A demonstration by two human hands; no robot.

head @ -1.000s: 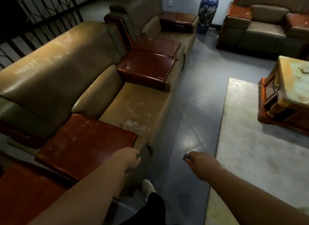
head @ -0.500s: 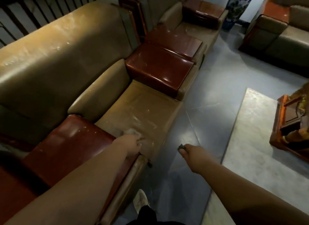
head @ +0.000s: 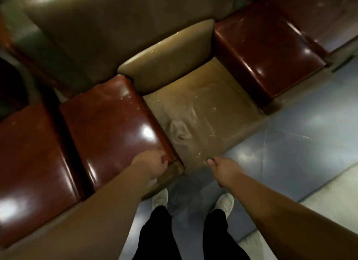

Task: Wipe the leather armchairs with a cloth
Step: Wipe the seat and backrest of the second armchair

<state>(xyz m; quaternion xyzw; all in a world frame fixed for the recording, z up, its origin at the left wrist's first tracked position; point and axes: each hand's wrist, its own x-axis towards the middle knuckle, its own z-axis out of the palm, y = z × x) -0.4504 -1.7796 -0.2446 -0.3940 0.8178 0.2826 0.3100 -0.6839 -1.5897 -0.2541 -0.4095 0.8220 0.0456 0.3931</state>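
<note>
On the left, I see my left hand [head: 153, 163] curled over the front corner of the glossy armrest [head: 114, 128], grasping nothing I can make out. The tan seat [head: 203, 112] lies between. My right hand [head: 222, 169] pinches a small dark thing; the cloth, if that is it, is too hidden to tell.

Looking down at a tan leather armchair [head: 203, 108] with glossy red-brown armrests; left hand [head: 153, 163] on near armrest [head: 116, 124]; right hand [head: 222, 169] fisted before the seat.

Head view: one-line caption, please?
Person stands before tan leather armchair seat, left hand on glossy red-brown armrest.
</note>
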